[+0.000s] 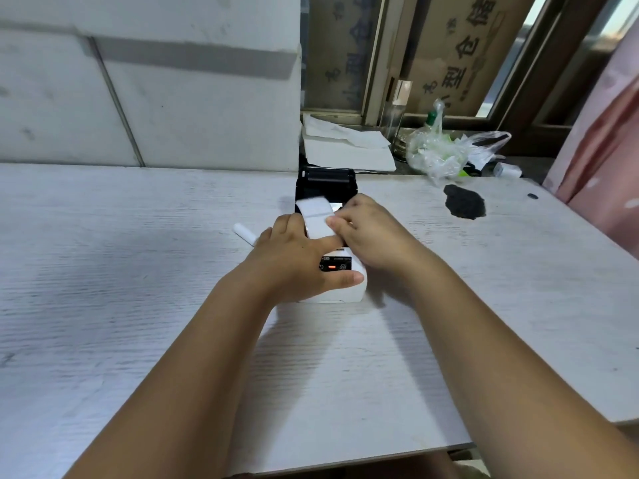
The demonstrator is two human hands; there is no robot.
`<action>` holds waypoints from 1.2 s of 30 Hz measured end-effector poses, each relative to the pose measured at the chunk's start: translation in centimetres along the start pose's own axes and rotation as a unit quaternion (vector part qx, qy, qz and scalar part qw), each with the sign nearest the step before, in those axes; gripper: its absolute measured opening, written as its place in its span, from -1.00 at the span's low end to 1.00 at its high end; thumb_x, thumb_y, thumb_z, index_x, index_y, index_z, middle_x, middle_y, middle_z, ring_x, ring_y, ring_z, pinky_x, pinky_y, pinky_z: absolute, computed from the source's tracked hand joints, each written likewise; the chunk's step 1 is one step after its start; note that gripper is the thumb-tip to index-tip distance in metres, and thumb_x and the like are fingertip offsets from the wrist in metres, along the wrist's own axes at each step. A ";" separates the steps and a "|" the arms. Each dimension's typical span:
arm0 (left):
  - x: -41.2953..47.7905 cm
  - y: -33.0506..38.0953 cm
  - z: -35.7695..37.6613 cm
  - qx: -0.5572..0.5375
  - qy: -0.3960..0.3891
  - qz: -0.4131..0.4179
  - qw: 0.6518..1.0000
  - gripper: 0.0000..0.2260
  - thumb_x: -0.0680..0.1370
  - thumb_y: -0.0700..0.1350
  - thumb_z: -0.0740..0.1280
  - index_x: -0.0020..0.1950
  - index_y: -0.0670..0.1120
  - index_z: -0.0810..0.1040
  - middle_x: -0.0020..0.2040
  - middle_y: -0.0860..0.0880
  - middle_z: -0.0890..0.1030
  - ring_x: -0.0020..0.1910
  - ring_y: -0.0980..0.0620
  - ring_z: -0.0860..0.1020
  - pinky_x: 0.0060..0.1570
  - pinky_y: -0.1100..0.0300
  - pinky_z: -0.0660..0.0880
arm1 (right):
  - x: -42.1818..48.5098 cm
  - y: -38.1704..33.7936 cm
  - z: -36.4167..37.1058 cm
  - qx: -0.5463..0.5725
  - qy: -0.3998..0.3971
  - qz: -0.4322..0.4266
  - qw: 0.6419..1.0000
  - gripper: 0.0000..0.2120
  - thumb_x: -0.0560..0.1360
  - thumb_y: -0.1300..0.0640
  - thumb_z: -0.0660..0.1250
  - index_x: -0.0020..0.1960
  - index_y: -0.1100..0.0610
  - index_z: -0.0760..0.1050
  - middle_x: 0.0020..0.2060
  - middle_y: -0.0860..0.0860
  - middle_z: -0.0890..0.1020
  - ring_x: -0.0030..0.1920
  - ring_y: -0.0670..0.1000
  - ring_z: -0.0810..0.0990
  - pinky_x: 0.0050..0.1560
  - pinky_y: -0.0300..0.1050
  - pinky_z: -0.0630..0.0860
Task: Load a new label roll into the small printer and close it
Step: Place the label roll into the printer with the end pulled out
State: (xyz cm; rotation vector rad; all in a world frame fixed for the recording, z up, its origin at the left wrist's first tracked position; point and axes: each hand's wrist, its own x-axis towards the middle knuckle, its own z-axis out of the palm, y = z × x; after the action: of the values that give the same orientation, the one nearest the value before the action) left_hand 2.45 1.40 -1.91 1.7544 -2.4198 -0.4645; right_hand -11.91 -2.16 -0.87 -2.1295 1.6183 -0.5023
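Writing: the printer (340, 283) carries a black front panel with small white lettering, too small to read, and an orange lit indicator. Cardboard (460, 53) behind the far window bears large dark Chinese characters, including 仓 and 型.

The printer sits mid-counter (138, 271), white body, with its black lid (326, 183) standing open on the far side. The label roll (316, 217) lies in the open bay, a white strip curving up over it.

Left hand (294, 261): grip clamped on the printer body, thumb across the near front, forefinger lying across the top by the roll.

Right hand (371, 233): fingers drawn together on the roll's right edge, pinching the label strip.

A second white roll (244, 234) lies on the counter just left of the left hand.
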 end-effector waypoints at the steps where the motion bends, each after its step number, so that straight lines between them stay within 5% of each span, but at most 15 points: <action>1: 0.0 0.1 0.0 -0.002 0.002 0.000 1.000 -0.46 0.43 0.40 0.16 0.40 0.35 0.26 0.10 -0.05 0.23 0.37 -0.06 0.15 0.40 0.02 0.15 | -0.1 0.2 0.5 0.025 0.024 0.007 0.999 -0.67 0.61 0.02 0.18 -0.01 0.22 0.61 0.05 0.01 0.42 0.06 0.00 0.49 0.07 -0.20 0.32; 9: 0.0 0.2 0.2 0.004 0.014 0.003 1.000 -0.46 0.44 0.39 0.16 0.41 0.38 0.22 0.16 -0.09 0.24 0.41 -0.09 0.10 0.42 0.01 0.09 | -0.4 1.1 1.8 0.171 0.086 0.060 0.980 -0.76 0.55 -0.08 0.26 0.02 0.00 0.64 0.12 0.02 0.43 0.16 -0.06 0.47 0.21 -0.23 0.30; 13: 0.0 0.3 0.3 0.012 0.008 -0.003 1.000 -0.45 0.45 0.37 0.16 0.43 0.36 0.21 0.34 -0.13 0.23 0.51 -0.14 -0.03 0.47 -0.01 -0.01 | -0.4 1.6 2.1 0.200 0.079 0.050 0.975 -0.78 0.54 -0.07 0.26 -0.25 -0.13 0.57 -0.16 -0.05 0.57 -0.01 -0.06 0.46 0.00 -0.17 0.35; 18: -0.1 0.3 0.5 0.024 0.014 -0.011 1.000 -0.42 0.43 0.39 0.18 0.44 0.35 0.20 0.48 -0.16 0.15 0.56 -0.14 -0.26 0.51 -0.05 -0.15 | -0.6 1.8 2.0 0.276 0.056 0.070 0.957 -0.76 0.54 0.00 0.30 0.16 0.00 0.61 0.08 -0.10 0.67 0.11 -0.11 0.59 0.11 -0.25 0.42; 23: 0.0 0.0 0.8 0.082 0.016 0.019 0.996 -0.16 0.18 0.53 0.05 0.45 0.35 0.08 0.44 -0.20 0.31 0.55 -0.27 -0.04 0.52 -0.15 -0.06 | -0.5 2.1 2.0 0.307 0.044 0.075 0.948 -0.78 0.55 0.02 0.30 0.13 0.03 0.61 0.03 -0.03 0.68 0.03 -0.05 0.61 0.05 -0.20 0.44; 27: -0.1 0.0 0.2 0.014 0.041 0.026 0.999 -0.25 0.23 0.45 0.16 0.39 0.28 0.20 0.36 -0.12 0.39 0.50 -0.25 0.16 0.45 -0.09 0.16 | -0.5 2.5 1.7 0.322 0.036 0.067 0.944 -0.79 0.57 0.08 0.27 0.12 0.04 0.63 0.00 -0.02 0.71 0.03 -0.05 0.64 0.11 -0.15 0.51; 29: 0.0 -0.3 -0.3 -0.103 0.082 0.028 0.991 -0.38 0.35 0.34 0.26 0.37 0.20 0.26 0.17 -0.06 0.50 0.25 -0.09 0.44 0.15 0.09 0.40 | -0.6 2.5 1.6 0.338 0.032 0.067 0.938 -0.79 0.58 0.10 0.26 0.14 0.01 0.62 -0.01 -0.06 0.70 0.03 -0.06 0.65 0.07 -0.23 0.52; 31: 0.3 -0.5 -0.5 -0.210 0.137 0.015 0.968 -0.48 0.48 0.17 0.32 0.39 0.11 0.28 0.07 0.05 0.54 0.02 0.07 0.51 -0.09 0.26 0.40 | -0.8 2.3 1.6 0.345 0.034 0.066 0.936 -0.78 0.58 0.12 0.27 0.16 0.00 0.61 -0.05 -0.12 0.68 0.00 -0.10 0.64 0.02 -0.32 0.52; 36: 1.2 -0.5 0.5 -0.331 0.258 -0.044 0.907 -0.52 0.51 -0.15 0.36 0.38 0.07 0.30 0.06 0.06 0.62 0.01 0.09 0.55 0.03 0.16 0.48 | -0.9 2.0 1.7 0.341 0.058 0.060 0.936 -0.80 0.57 0.18 0.28 0.08 -0.02 0.64 0.03 0.03 0.71 0.10 0.09 0.65 0.20 -0.01 0.53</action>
State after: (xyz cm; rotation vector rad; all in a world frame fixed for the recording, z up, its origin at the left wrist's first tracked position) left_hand 2.42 0.26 -2.65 1.4388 -1.5702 -0.6364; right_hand -12.86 -1.58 -3.42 -1.4961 1.3478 -0.9950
